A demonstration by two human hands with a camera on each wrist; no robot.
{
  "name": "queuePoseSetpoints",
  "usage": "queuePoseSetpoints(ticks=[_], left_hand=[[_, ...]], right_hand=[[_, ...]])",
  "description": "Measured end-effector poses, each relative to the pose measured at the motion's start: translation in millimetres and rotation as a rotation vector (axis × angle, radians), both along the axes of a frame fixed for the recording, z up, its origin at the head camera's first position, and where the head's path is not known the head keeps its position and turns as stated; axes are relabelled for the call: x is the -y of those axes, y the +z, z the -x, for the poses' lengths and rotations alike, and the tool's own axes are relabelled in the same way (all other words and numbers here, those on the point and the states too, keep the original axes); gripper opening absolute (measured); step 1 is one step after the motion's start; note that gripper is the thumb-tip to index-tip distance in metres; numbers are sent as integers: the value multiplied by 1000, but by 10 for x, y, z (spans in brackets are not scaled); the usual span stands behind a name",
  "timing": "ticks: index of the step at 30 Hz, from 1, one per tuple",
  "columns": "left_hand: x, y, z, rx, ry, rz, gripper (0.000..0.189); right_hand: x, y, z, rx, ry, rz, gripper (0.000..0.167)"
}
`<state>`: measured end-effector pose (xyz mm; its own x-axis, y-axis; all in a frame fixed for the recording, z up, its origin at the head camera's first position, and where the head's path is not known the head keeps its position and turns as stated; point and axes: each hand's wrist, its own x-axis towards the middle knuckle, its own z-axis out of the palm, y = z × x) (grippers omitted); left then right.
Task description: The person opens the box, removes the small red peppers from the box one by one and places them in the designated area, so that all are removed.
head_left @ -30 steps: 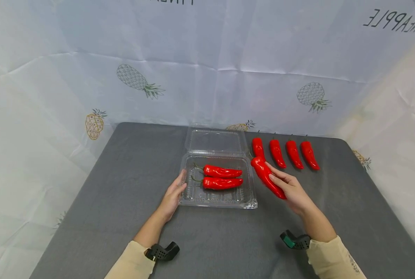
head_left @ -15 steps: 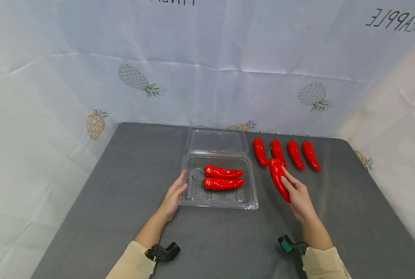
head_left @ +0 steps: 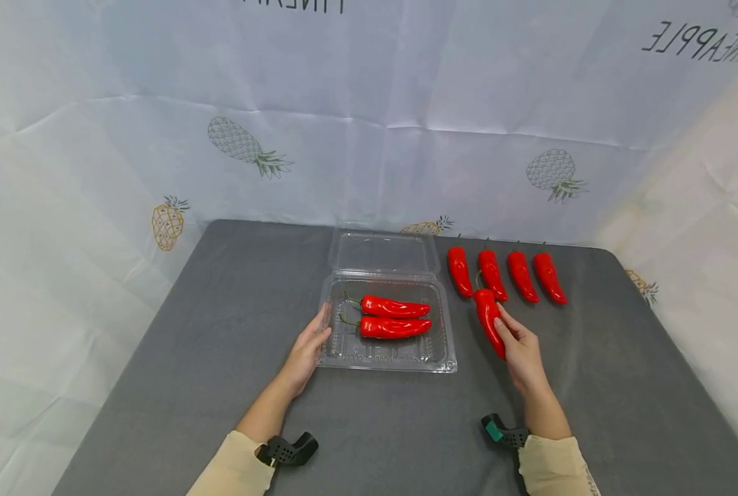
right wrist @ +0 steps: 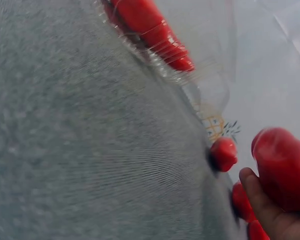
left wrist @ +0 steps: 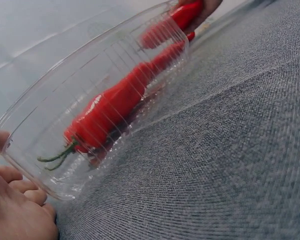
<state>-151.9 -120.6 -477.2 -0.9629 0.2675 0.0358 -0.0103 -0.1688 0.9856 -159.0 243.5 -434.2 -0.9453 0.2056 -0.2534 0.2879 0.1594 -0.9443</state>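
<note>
A clear plastic clamshell container point(head_left: 384, 357) lies open on the table, with two red peppers point(head_left: 395, 328) side by side in its base. My left hand point(head_left: 304, 350) holds its left rim; the left wrist view shows fingertips point(left wrist: 24, 186) at the outer wall. To the right of the container my right hand point(head_left: 522, 351) grips another red pepper point(head_left: 488, 318) between thumb and fingers, its green stem pointing away from me. This pepper is above the table in the right wrist view. Several more red peppers point(head_left: 521, 275) stand in a row behind that hand.
The container's lid point(head_left: 384, 252) is folded back toward the white pineapple-print cloth point(head_left: 369, 158) behind the table. Dark grey cloth covers the table point(head_left: 244, 289). Black bands point(head_left: 288, 449) sit on both wrists.
My right hand has drawn the pepper away from the container, to the right and slightly toward me, turning it more lengthwise. My left hand and the container stay in place.
</note>
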Motion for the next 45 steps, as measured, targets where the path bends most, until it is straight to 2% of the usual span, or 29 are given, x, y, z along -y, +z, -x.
queuePoseSetpoints(ticks=[10, 20, 25, 31, 39, 45], left_hand=[[7, -12, 16, -9, 2, 1, 61], [4, -10, 1, 4, 3, 13, 59], [4, -8, 5, 0, 3, 10, 59], [4, -12, 20, -8, 0, -2, 59], [6, -12, 23, -10, -5, -6, 58], [11, -10, 19, -21, -11, 6, 60]], right_hand=[[8, -113, 13, 3, -74, -122, 54], [-35, -216, 44, 15, -102, -219, 51], [-47, -243, 56, -22, -93, -273, 48], [-21, -233, 55, -57, -43, -379, 47], [9, -197, 55, -12, 7, -460, 47], [8, -195, 54, 13, 26, -454, 49]])
